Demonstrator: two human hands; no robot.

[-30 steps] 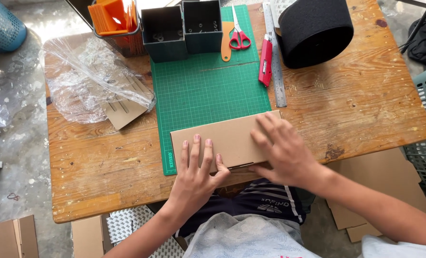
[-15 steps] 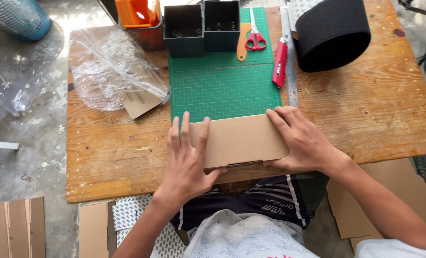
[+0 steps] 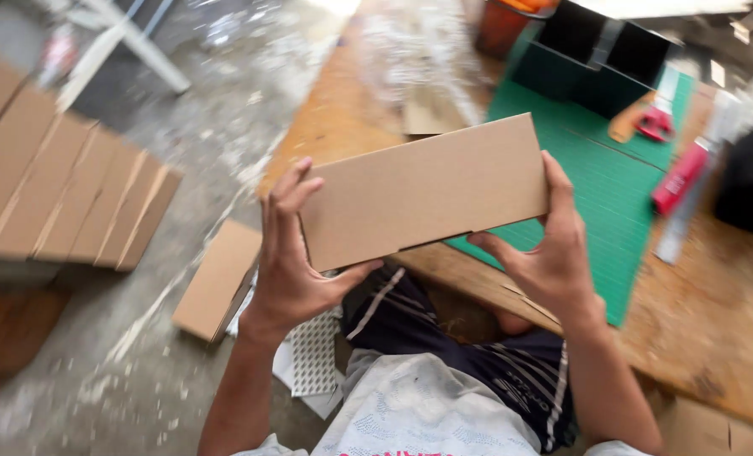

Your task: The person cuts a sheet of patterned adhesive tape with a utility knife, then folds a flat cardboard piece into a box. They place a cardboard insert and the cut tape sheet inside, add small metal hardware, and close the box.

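A flat brown cardboard box (image 3: 424,190) is held in the air above the near edge of the wooden table (image 3: 714,329). The left hand (image 3: 292,253) grips its left end and the right hand (image 3: 545,245) its right end. Beyond it lies a green cutting mat (image 3: 600,181); open floor (image 3: 190,127) spreads to the left, with another flat box (image 3: 217,279) lying near.

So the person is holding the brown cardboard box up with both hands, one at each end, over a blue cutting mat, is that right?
Not quite: the cutting mat is green, not blue, as the head view shows. The rest holds: the left hand and the right hand each grip one end of the brown cardboard box, raised above the table's near edge.
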